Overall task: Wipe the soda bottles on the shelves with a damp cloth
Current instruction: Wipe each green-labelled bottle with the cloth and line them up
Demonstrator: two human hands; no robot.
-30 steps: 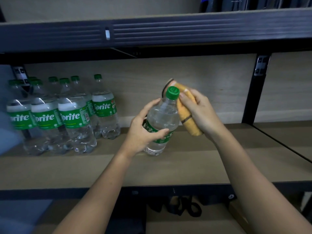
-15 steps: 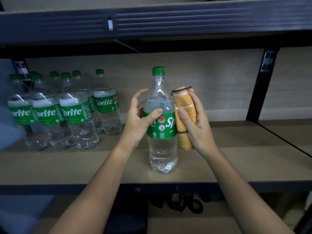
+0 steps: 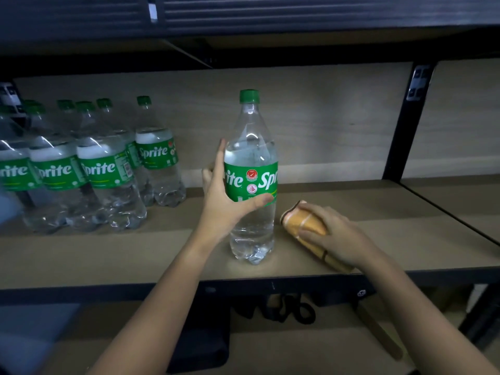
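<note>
Head view: the soda bottle I am working on is a tall clear plastic one with a green cap, clear liquid inside and a green Sprite label round its middle. It stands upright near the front edge of the shelf, a tan board in a dark metal frame.

My left hand grips it at the label, thumb across the front and fingers curled round the far side. My right hand lies just to the right of the bottle, apart from it, fingers curled over the cloth, which is yellow-orange with a dark edge, rolled into a bundle and resting on the shelf board. Bottle and cloth do not touch.

Counting: one bottle in my hand, one cloth, and a cluster of other bottles at the back left of the same shelf. I count seven green caps there, though the cluster runs off the left edge and some bottles are hidden behind others, so I cannot tell the exact number. They stand upright, packed together, well apart from the held bottle.

A black upright post stands at the right.
</note>
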